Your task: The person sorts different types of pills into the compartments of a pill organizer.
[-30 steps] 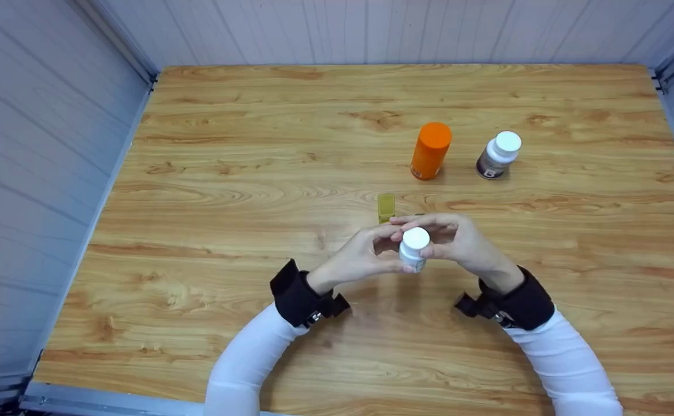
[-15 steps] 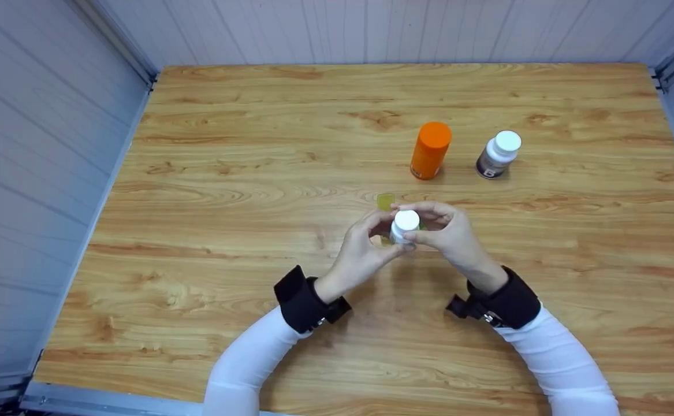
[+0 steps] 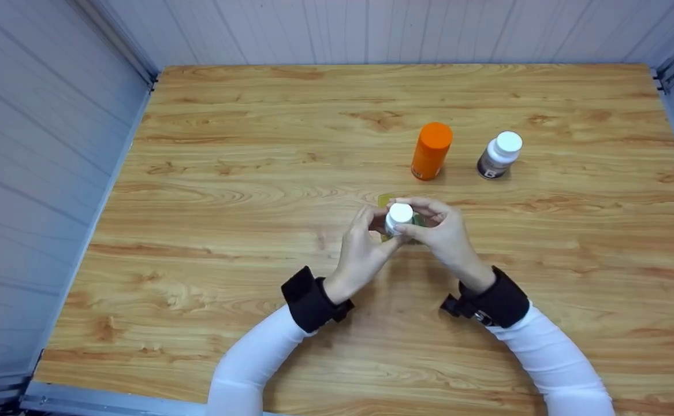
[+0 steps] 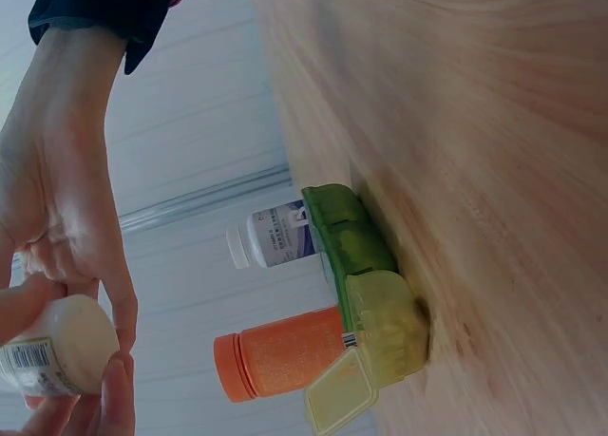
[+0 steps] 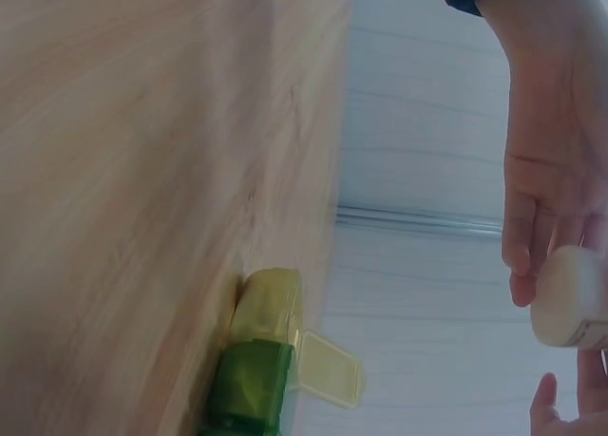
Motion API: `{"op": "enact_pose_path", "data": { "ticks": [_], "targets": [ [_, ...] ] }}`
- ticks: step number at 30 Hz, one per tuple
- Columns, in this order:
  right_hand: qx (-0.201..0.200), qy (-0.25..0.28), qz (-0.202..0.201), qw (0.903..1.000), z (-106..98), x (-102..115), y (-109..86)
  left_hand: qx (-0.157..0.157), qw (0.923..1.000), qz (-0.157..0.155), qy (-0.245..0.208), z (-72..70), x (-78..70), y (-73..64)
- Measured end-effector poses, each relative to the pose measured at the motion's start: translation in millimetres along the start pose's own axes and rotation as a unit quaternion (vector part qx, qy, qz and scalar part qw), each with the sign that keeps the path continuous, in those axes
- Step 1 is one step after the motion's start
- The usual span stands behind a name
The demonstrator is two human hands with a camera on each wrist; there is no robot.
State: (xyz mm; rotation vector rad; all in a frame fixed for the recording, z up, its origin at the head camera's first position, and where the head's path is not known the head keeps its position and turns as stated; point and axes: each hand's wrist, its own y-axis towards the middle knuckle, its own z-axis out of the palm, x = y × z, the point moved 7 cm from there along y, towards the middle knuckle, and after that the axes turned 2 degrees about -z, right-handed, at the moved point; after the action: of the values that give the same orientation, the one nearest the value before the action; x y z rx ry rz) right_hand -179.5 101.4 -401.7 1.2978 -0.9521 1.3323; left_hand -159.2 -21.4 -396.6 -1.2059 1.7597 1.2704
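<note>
Both hands hold a small white pill bottle between them, upright and lifted off the table. My left hand grips its left side, thumb low on the front. From the right, my right hand pinches it with thumb and fingers. Below the bottle stands a pill organizer with green compartments and a yellow compartment; the yellow lid is swung open. From above, the hands and bottle hide most of the organizer. The right wrist view shows the bottle's smooth base over the table.
Behind the hands stand an orange bottle and, to its right, a white-capped bottle with a dark label. The wooden table is bounded by pale panels at the back and sides.
Both hands have carried the white pill bottle away from the body and slightly left, over the pill organizer. The orange bottle and the other white-capped bottle stay put.
</note>
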Motion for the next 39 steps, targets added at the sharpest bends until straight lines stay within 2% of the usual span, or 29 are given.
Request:
{"op": "enact_pose_path", "data": {
  "ticks": [4, 7, 11, 16, 18, 20, 22, 24, 27, 29, 32, 35, 39],
  "targets": [
    [-0.022, -0.011, -0.006, 0.9997, 0, -1, -0.6, -0.016, 0.9997, 0.003, 0.02, 0.4, -0.3, 0.9],
    [-0.016, -0.02, -0.007, 0.9997, 0, -1, -1.1, -0.01, 0.9991, 0.011, 0.041, 0.9, -2.1, 2.2],
    [0.03, -0.021, -0.015, 0.9992, -2, 3, -1.7, 0.038, 0.9976, 0.031, 0.049, 2.1, -5.7, 5.2],
    [0.08, -0.016, -0.021, 0.9964, -7, 9, -2.2, 0.115, 0.9924, 0.041, 0.019, 2.5, -8.1, 13.3],
    [0.089, -0.012, -0.036, 0.9954, -9, 13, -1.1, 0.135, 0.99, 0.038, 0.015, 1.7, -5.6, 20.4],
    [0.087, -0.023, -0.056, 0.9944, -13, 17, 0.4, 0.14, 0.9895, 0.028, 0.019, -1.1, 0.8, 31.5],
    [0.074, -0.047, -0.069, 0.9937, -19, 18, 2.0, 0.132, 0.991, 0.009, 0.023, -5.7, 12.0, 46.4],
    [0.062, -0.09, -0.059, 0.9922, -25, 16, 2.6, 0.114, 0.9927, -0.029, 0.025, -11.3, 28.5, 62.4],
    [0.079, -0.169, -0.03, 0.982, -31, 9, 0.9, 0.085, 0.9912, -0.094, 0.038, -19.1, 56.9, 81.5],
    [0.109, -0.222, -0.019, 0.9689, -31, 3, -1.3, 0.068, 0.9867, -0.135, 0.061, -23.1, 75.2, 90.1],
    [0.15, -0.284, -0.015, 0.9468, -29, -6, -4.9, 0.052, 0.9768, -0.176, 0.111, -27.1, 97.1, 98.2],
    [0.171, -0.329, -0.007, 0.9287, -30, -12, -8.0, 0.047, 0.9677, -0.203, 0.142, -28.3, 112.4, 102.9],
    [0.182, -0.355, -0.001, 0.9171, -32, -16, -10.1, 0.044, 0.9642, -0.214, 0.151, -28.1, 122.7, 106.3]
  ]
}}
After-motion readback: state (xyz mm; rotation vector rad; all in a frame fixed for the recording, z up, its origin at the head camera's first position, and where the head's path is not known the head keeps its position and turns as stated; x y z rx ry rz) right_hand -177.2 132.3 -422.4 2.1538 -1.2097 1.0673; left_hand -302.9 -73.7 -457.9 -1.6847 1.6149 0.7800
